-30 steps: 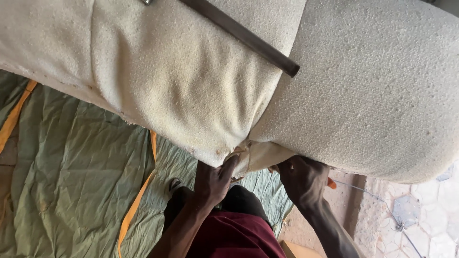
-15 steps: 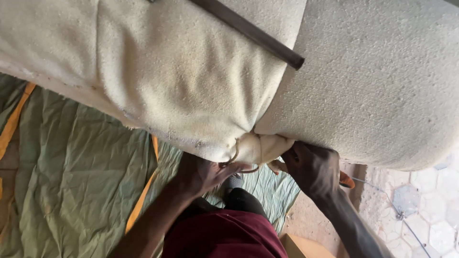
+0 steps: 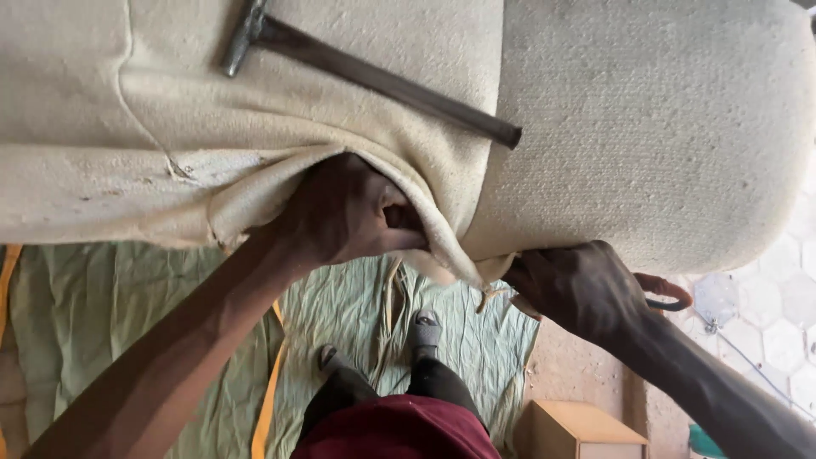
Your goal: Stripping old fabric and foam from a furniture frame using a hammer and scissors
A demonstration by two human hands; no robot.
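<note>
A large cream fabric-covered cushion (image 3: pixel 646 127) fills the top of the head view, with a loose cream fabric cover (image 3: pixel 170 178) over its left part. My left hand (image 3: pixel 340 212) is pushed up under the cover's lower edge, fingers tucked into the fold of cloth. My right hand (image 3: pixel 578 289) grips the hanging corner of the fabric at the cushion's lower edge, and an orange-handled tool (image 3: pixel 667 293) pokes out behind it. A dark hammer (image 3: pixel 365 72) lies on top of the cushion, head to the upper left.
A green sheet with an orange strip (image 3: pixel 127 314) lies on the floor below. My feet in grey socks (image 3: pixel 425 327) stand on it. A small wooden box (image 3: pixel 578 429) sits at the lower right beside hexagonal floor tiles (image 3: pixel 769 323).
My left hand has moved up from the fabric corner and gone under the cover's edge. The view has shifted, bringing the hammer's head into sight. My right hand keeps its hold on the corner.
</note>
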